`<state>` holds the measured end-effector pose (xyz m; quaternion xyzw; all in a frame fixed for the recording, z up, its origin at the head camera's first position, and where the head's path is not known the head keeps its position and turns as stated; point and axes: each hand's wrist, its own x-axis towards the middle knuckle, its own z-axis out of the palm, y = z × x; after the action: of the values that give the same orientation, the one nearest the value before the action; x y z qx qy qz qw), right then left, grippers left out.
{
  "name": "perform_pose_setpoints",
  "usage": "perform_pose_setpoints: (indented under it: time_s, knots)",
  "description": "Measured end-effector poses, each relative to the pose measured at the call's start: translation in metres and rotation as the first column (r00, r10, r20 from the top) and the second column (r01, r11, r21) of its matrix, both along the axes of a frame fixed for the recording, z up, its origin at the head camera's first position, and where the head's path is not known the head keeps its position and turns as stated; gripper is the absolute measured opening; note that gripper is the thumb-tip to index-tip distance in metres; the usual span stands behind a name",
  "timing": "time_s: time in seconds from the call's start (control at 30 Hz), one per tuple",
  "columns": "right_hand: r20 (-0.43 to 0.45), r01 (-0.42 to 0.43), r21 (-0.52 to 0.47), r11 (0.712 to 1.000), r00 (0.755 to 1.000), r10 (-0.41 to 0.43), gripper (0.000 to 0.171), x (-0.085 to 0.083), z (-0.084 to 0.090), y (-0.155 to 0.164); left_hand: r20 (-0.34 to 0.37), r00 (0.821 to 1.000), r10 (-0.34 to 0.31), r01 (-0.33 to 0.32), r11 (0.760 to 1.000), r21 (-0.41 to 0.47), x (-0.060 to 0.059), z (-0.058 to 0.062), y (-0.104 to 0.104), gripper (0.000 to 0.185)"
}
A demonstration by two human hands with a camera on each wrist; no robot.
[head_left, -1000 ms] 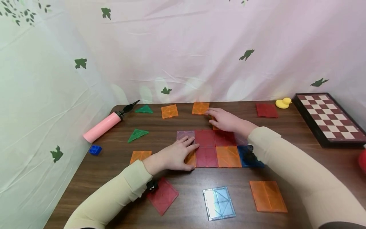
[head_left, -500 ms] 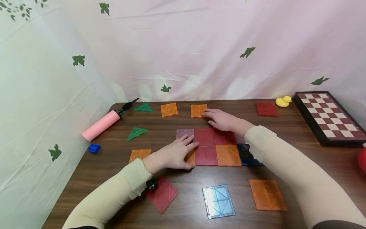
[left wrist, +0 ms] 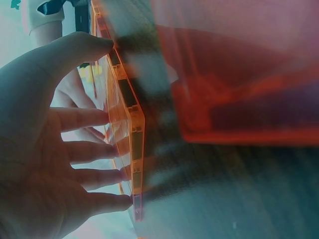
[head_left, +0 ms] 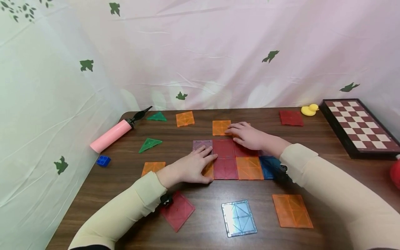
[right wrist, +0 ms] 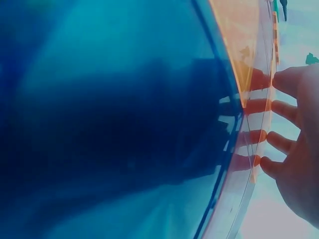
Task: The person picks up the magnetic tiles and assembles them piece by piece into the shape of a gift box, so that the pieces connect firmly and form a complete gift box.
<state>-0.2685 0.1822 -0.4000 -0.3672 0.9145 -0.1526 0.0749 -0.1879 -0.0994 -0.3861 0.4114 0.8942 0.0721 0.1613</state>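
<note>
While the head view shows the right hand [head_left: 247, 136] flat, fingers straight on an orange tile [head_left: 221, 127] just past the tile mat [head_left: 237, 160], the left hand [head_left: 190, 167] presses spread on the mat's near-left corner. Tiles look stiff, light and slick, best slid by an edge.

Left wrist view: spread fingers [left wrist: 79, 149] touch an orange edge; beyond that, blur.

Right wrist view: a blue tile [right wrist: 114, 124] fills the frame; only fingertips [right wrist: 279, 142] show.

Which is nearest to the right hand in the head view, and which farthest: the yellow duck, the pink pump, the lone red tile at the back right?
1. Lone red tile, back right of the right hand, nearest.
2. Yellow duck, just beyond that tile, by the chessboard.
3. Pink pump, far across on the table's left edge, farthest.
</note>
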Motion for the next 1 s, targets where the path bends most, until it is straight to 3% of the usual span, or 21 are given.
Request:
perform_pose_setpoints:
  time_s: [0.3, 0.47, 0.63, 1.0]
  knots:
    - [0.033, -0.051, -0.021, 0.998, 0.998, 0.052, 0.039, 0.012, 0.002, 0.006, -0.003, 1.0, 0.006, -0.006, 1.0, -0.019, 0.0, 0.001, 0.001, 0.082]
    - [0.083, -0.013, -0.025, 1.0, 0.996, 0.015, 0.045, 0.019, 0.0, 0.017, 0.001, 1.0, 0.009, -0.009, 1.0, -0.015, 0.001, 0.001, 0.001, 0.082]
    - [0.094, 0.031, -0.006, 0.999, 0.995, -0.03, 0.06, 0.039, -0.001, 0.04, 0.003, 1.0, 0.005, -0.005, 1.0, -0.006, 0.002, 0.002, 0.002, 0.082]
    - [0.117, -0.003, -0.092, 0.996, 0.993, 0.013, 0.079, 0.083, -0.006, 0.105, 0.01, 1.0, -0.004, 0.004, 1.0, 0.014, -0.001, 0.002, -0.001, 0.081]
